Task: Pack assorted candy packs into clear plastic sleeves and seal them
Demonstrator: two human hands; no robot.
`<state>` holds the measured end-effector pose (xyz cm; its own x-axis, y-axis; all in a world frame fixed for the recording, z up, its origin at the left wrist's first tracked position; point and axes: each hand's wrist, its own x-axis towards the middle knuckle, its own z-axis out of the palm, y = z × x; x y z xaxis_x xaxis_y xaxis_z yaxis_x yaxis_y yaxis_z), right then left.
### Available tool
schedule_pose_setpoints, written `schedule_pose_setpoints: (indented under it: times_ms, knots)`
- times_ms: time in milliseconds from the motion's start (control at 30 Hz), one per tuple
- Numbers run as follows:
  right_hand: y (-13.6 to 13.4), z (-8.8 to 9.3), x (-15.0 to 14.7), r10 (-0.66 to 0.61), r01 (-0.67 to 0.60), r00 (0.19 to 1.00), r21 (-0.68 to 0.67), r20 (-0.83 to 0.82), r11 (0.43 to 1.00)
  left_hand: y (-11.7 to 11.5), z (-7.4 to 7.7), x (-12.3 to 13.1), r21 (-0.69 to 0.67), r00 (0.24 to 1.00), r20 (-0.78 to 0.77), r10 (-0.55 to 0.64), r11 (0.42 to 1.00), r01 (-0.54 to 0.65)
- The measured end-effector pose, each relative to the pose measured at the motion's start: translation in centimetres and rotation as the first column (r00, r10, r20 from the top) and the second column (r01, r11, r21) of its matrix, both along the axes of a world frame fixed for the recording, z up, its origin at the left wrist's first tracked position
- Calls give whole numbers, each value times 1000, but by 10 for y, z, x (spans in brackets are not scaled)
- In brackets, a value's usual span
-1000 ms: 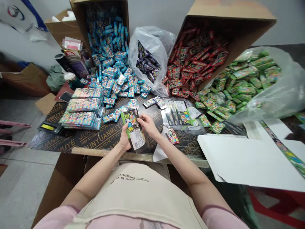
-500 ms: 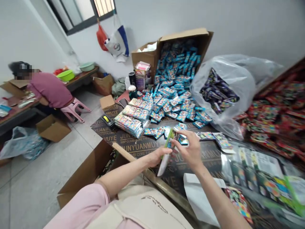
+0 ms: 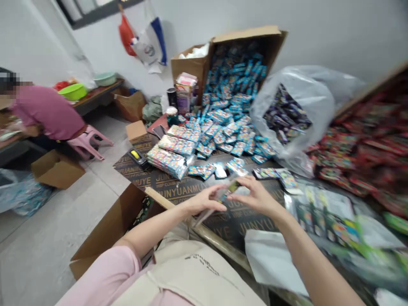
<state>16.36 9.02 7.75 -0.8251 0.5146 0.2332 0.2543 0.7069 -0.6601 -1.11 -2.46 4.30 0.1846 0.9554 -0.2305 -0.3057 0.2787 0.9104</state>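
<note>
The left hand point(image 3: 212, 202) and right hand point(image 3: 255, 194), both partly closed, grip a blurred thin packet point(image 3: 224, 194) between them, tilted above the counter point(image 3: 181, 191) near its front edge, apparently to steady it from both sides. Blue boxes point(image 3: 223, 125) spill from a carton point(image 3: 245, 34) towards the back edge, presumably for easy reach; beyond the dark, lettered surface lie a pale wall point(image 3: 210, 19) and grey floor point(image 3: 95, 208)

Held packet point(image 3: 233, 186) blurred, print unreadable; red packets point(image 3: 346, 157) cut off right.
</note>
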Motion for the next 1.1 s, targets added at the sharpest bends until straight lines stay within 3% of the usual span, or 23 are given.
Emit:
schedule_pose_setpoints:
  times_ms: [167,267,400,633,767,867,933,1000,1100]
  knots:
    - [-5,9,6,-68,88,986,-126,153,988,-2,7,2,-63,1000,8,-19,998,20]
    - [-5,8,12,-10,9,1000,-295,-1,955,-1,8,6,-79,998,8,-69,994,69]
    - [-9,7,18,-44,-68,957,-367,-287,928,-2,6,8,-148,992,97,-76,985,89]
    - [-10,-2,31,-94,-83,916,-413,-391,907,-6,16,31,-191,997,71,-19,981,32]
    - [-14,-8,29,-143,-46,882,-384,-449,922,-8,21,45,-206,985,166,47,979,-12]
    - [-13,-5,29,-167,-21,854,-353,-492,935,1,9,56,-202,972,230,52,979,-4]
    - [-7,1,37,-275,93,802,-343,-531,935,6,-7,70,-237,991,137,6,971,26]
    - [3,6,50,-431,260,711,-361,-555,895,6,-23,92,-286,992,-46,-121,953,103]
    - [17,11,70,-587,458,597,-369,-547,809,-5,-41,131,-348,907,-211,-365,895,279]
